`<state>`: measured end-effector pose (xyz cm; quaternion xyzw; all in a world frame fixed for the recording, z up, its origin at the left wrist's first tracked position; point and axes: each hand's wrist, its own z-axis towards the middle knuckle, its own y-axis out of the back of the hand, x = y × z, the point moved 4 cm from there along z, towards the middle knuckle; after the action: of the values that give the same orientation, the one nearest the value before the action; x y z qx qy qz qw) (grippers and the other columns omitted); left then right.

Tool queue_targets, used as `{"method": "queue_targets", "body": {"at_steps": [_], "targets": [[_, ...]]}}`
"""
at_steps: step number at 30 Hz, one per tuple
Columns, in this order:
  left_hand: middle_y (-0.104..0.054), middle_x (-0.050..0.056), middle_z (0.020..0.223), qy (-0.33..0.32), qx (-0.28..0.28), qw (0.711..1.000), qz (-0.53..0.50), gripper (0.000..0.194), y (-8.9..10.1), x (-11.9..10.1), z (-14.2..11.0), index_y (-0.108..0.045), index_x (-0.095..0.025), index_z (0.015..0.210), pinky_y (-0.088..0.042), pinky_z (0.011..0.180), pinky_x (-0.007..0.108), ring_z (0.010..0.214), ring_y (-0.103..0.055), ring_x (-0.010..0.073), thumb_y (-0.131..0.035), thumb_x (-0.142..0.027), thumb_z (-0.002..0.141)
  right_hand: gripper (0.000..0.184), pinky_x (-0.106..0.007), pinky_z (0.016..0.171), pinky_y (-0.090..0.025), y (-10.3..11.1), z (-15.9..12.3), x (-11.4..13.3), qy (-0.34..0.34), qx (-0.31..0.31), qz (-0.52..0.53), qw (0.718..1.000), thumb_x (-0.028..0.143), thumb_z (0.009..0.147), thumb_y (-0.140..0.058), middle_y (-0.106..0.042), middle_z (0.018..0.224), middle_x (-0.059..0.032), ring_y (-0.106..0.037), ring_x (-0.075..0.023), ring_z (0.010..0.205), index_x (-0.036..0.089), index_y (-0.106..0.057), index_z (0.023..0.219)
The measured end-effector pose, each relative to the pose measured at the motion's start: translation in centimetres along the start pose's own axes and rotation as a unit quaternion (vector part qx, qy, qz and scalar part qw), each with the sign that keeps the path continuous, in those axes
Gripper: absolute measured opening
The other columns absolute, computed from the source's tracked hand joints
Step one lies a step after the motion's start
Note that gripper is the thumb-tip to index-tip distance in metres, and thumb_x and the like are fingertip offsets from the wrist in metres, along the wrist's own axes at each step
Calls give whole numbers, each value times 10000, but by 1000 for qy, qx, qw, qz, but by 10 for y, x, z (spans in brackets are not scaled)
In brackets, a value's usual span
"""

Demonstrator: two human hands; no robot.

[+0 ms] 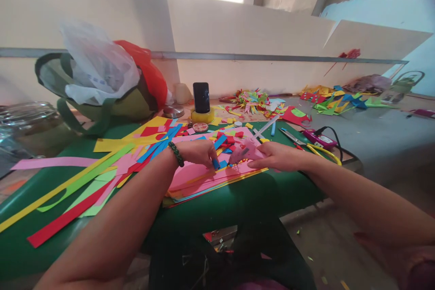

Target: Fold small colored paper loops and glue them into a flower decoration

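My left hand (pixel 201 152), with a dark beaded bracelet at the wrist, pinches a small rolled blue paper strip (pixel 215 164). In my right hand (pixel 272 156) is a pink glue gun (pixel 244 150), its nozzle pointing left toward the blue strip. A translucent glue stick (pixel 267 126) juts up from the gun's rear. Beneath both hands lies a stack of coloured paper sheets (pixel 190 179), pink on top. Small red and blue paper pieces (pixel 231 139) are scattered on the stack between my hands. Whether the nozzle touches the paper, I cannot tell.
Long paper strips (pixel 84 181) spread across the green table cover (pixel 136 231) on the left. A phone (pixel 201 97) stands on a yellow tape roll behind. Scissors (pixel 291 136) and a purple device (pixel 319 138) with cable lie right. A green bag (pixel 112 111) stands back left.
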<state>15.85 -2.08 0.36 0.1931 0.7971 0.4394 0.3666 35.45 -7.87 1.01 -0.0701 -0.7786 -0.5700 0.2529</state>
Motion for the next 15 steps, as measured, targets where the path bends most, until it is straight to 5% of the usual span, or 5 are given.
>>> {"method": "queue_targets", "body": {"at_steps": [5,10,12,15], "targets": [[-737,-29,720,-18,-6,1000,-14,196,1,1,1,-802,-233,834,-366,580,189,662,-576,122,-685,-222,677,557,-246,458,-215,28,-2,-19,16,-167,82,982,740,701,-511,-318,488,58,-309,-83,454,197,-463,584],[-739,-4,685,-21,-27,997,-64,156,4,6,-1,-796,-215,767,-397,563,189,641,-613,136,-699,-247,650,536,-268,496,-279,76,14,-55,-47,-439,55,896,637,831,-425,-424,476,11,-425,-128,500,176,-528,577],[-737,18,662,-34,-39,989,-137,154,8,6,-4,-795,-218,754,-428,569,199,626,-638,148,-702,-294,658,539,-276,536,-304,87,27,-67,-94,-442,-9,892,593,882,-396,-524,522,-32,-496,-153,562,165,-562,600],[-736,57,652,-68,-116,958,-255,161,22,7,-11,-793,-217,716,-471,555,232,599,-654,170,-736,-349,645,553,-265,616,-356,81,49,-81,-150,-332,-75,928,535,947,-324,-661,664,-95,-605,-182,712,141,-645,730]]}}
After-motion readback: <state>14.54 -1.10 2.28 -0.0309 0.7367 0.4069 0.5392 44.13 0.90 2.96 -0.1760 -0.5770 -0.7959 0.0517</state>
